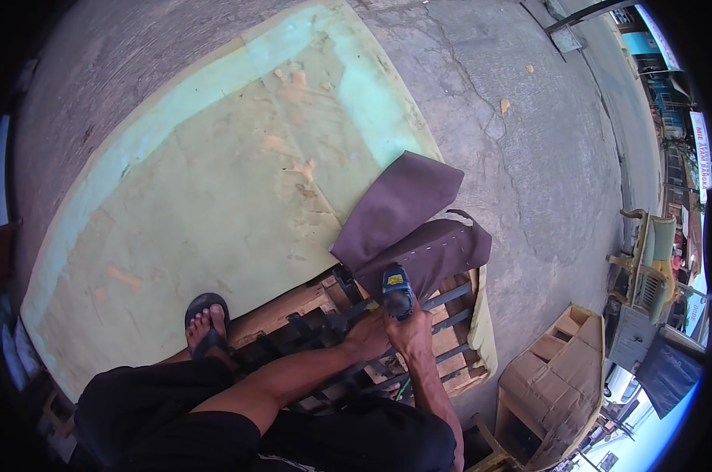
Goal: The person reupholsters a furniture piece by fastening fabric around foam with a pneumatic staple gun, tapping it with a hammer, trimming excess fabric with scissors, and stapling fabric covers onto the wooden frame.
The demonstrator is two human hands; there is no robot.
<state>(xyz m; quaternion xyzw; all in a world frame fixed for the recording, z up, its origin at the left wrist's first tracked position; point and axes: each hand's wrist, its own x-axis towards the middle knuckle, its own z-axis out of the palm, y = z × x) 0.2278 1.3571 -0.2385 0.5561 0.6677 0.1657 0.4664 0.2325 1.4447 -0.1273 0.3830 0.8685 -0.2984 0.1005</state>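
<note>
Right hand (412, 334): while its arm reaches over the frame (281, 307), it grips the tool (397, 286).
Tool: over the near edge of the cloth (407, 200); whether they touch, one cannot tell.
Cloth: brown, lying across the frame's far edge and the foam (198, 212)'s near right corner.
Left hand (367, 337): just beside the right; fingers hidden, its grip impossible to tell.
Foot (205, 324): at the foam's near edge.
</note>
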